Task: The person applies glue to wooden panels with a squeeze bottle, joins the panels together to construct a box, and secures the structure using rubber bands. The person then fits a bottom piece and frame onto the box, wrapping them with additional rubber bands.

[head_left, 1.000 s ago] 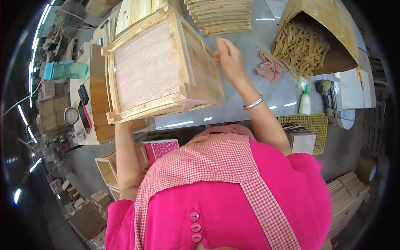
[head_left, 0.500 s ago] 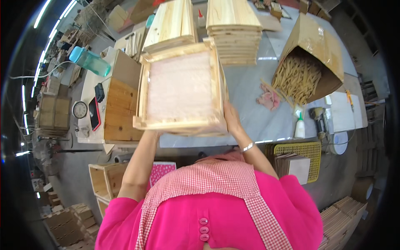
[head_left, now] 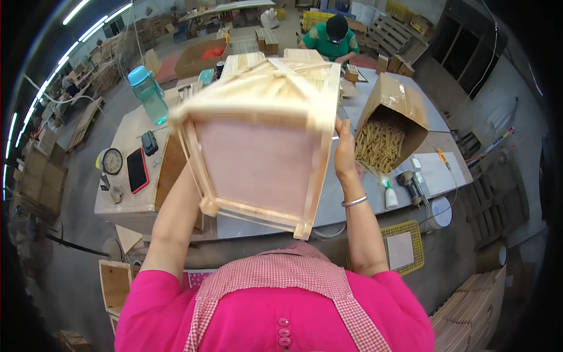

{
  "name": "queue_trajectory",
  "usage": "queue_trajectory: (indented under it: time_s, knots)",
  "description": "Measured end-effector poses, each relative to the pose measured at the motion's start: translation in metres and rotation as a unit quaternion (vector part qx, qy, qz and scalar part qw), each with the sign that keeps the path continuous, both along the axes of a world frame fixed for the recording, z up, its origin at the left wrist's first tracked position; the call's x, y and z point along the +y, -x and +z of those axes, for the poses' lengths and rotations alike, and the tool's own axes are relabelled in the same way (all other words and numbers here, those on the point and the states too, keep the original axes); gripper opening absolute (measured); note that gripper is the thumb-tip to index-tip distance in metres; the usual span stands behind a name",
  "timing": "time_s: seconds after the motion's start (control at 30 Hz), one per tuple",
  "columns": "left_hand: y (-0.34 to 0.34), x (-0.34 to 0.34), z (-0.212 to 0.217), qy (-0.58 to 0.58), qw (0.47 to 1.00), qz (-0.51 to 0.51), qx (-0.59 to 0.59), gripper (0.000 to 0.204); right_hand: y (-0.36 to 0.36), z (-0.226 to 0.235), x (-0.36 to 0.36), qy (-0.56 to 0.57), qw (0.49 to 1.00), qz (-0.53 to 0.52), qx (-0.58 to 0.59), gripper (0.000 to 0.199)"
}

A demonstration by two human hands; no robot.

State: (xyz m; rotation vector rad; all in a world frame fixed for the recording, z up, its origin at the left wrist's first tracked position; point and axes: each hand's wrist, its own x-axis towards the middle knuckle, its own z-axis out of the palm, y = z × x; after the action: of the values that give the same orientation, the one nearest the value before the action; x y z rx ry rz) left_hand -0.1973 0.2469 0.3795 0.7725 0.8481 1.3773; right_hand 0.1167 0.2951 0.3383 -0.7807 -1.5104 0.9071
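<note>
Fingers (head_left: pixel 345 136) of the right hand (head_left: pixel 346 157) lie flat and nearly straight against the right side wall of a pale wooden box (head_left: pixel 261 138), pressing it rather than curling round it. The left hand is hidden behind the box; only its forearm (head_left: pixel 176 220) shows, rising to the left wall, so how those fingers are set cannot be told, though the box seems to be clamped between the two hands.

It is lifted clear of the surface (head_left: pixel 132 193), tilted up in front of the chest so that its open side faces the camera. Thin light slats frame it, with small square blocks at the lower corners. The inner panel looks smooth and faintly pinkish. Its top edge is smeared by motion blur, so the joints there are unclear.

A silver bangle (head_left: pixel 354 202) circles the right wrist. Below the box the grey surface carries a turquoise water bottle (head_left: pixel 148 94), a round clock (head_left: pixel 111 160) and a red phone (head_left: pixel 137 170) on the left. To the right stand an open cardboard carton (head_left: pixel 394 111) with pale sticks (head_left: pixel 378 144) in it and a small glue bottle (head_left: pixel 390 196). At the far end another person in a green top (head_left: pixel 332 44) bends over the surface.
</note>
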Motion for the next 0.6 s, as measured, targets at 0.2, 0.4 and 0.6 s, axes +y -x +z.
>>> queue_trajectory:
  time_s: [0.2, 0.4, 0.6]
  knots:
    - [0.003, -0.025, -0.01, -0.006, 0.998, -0.061, -0.005, 0.101, -0.006, -0.017, -0.02, 0.043, 0.997, 0.043, 0.052, 0.072]
    - [0.003, -0.066, -0.039, 0.013, 1.0, 0.003, -0.001, 0.106, -0.005, -0.035, -0.048, 0.101, 0.981, 0.1, 0.132, 0.065]
    - [-0.028, -0.089, -0.072, -0.015, 0.988, 0.137, -0.065, 0.084, -0.025, -0.097, -0.031, 0.164, 0.962, 0.107, 0.189, 0.046]
